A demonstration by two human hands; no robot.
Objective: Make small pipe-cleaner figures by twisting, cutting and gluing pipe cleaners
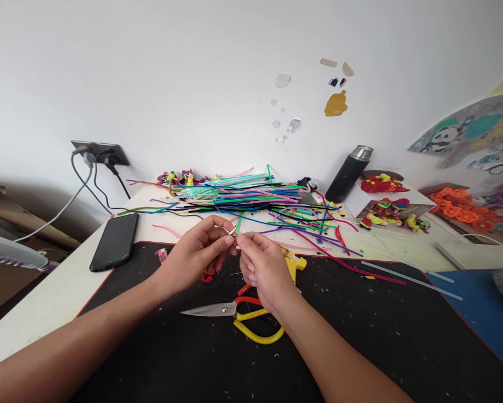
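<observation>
My left hand [201,247] and my right hand [264,270] meet above the mat, thumbs and forefingers pinched together. Between their fingertips is a small whitish piece [233,230] with a dark edge; its kind is too small to tell. Below them lie scissors [221,309] with red and yellow handles, blades pointing left. A yellow glue gun [295,265] is partly hidden behind my right hand. Close under my left hand sits a small red curled piece [208,276]. A pink lighter [162,256] rests left of that hand.
Many coloured pipe cleaners [259,196] are heaped along the wall. A phone [114,242] lies left on the white table, near a wall socket [100,152] with cables. At right stand a black flask [347,174], small figures [388,215] and orange pieces [459,208]. A black mat [339,324] covers the front.
</observation>
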